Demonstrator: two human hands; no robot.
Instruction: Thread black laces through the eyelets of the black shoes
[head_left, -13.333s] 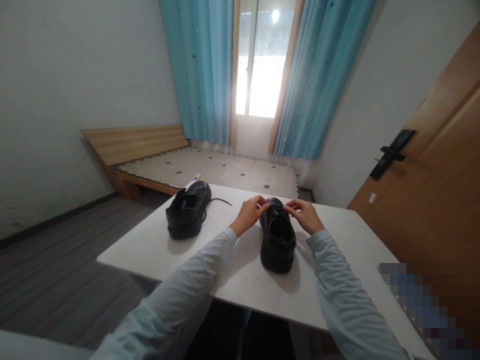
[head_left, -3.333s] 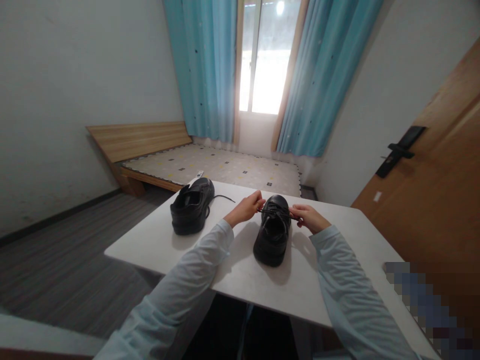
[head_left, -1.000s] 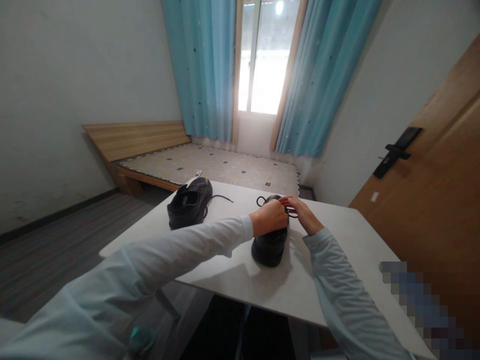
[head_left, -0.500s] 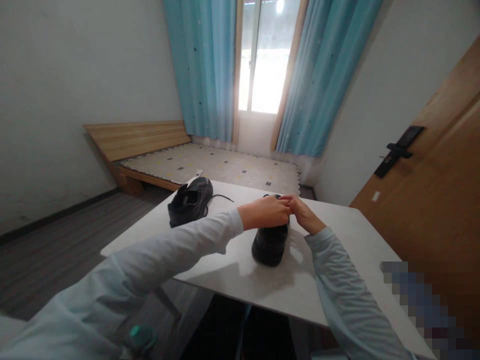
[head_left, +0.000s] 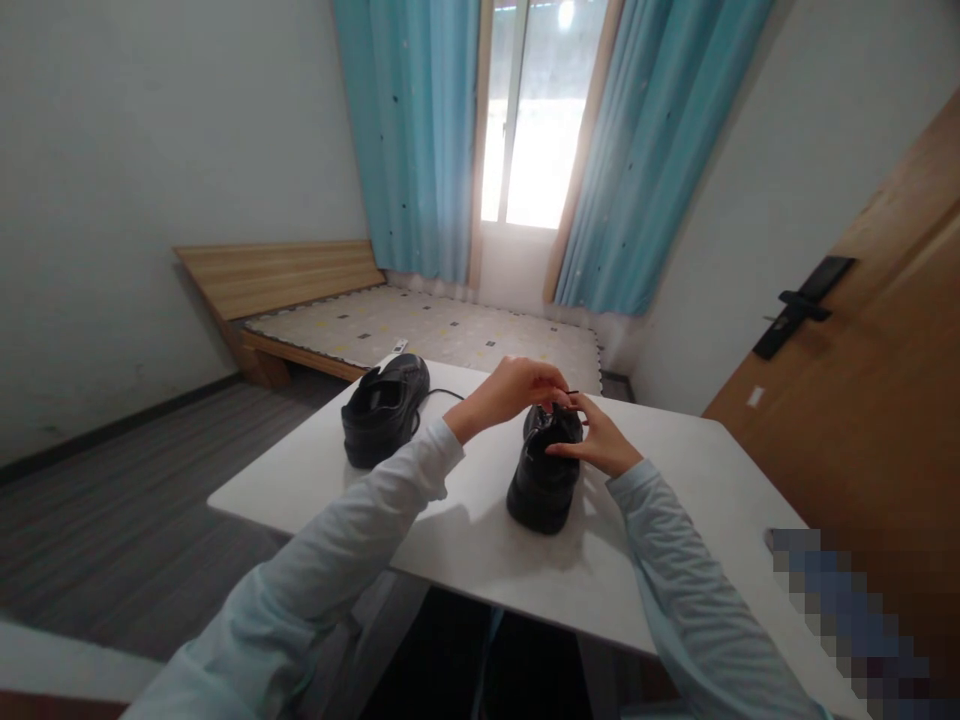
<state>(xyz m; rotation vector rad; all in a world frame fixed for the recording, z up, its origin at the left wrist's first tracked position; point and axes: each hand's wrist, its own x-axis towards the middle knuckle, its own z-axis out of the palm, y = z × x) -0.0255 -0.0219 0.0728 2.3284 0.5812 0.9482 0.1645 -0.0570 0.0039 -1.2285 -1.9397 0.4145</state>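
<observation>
A black lace-up shoe (head_left: 544,495) stands upright on the white table, its heel toward me. My left hand (head_left: 521,388) arches over its front, fingertips pinched on what looks like a thin dark shoelace (head_left: 574,392). From the right side, my right hand (head_left: 604,440) reaches in with thumb and fingers spread apart. Its thumb lies at the shoe's opening, and its fingertips are close to my left fingertips at the lace. Part of the laces and the toe are hidden behind my hands. To the left stands a second black shoe (head_left: 384,410) with a loose lace trailing right.
The white table (head_left: 465,540) has a near edge just in front of my lap. Beyond it is a low bed (head_left: 480,330) with a patterned mattress. A wooden door (head_left: 847,400) is at the right, and a pixelated patch covers the table's right edge.
My left hand has lifted and shifted slightly back to the left, uncovering the shoe's opening. My right hand has spread its thumb and lowered it to the shoe's opening.
</observation>
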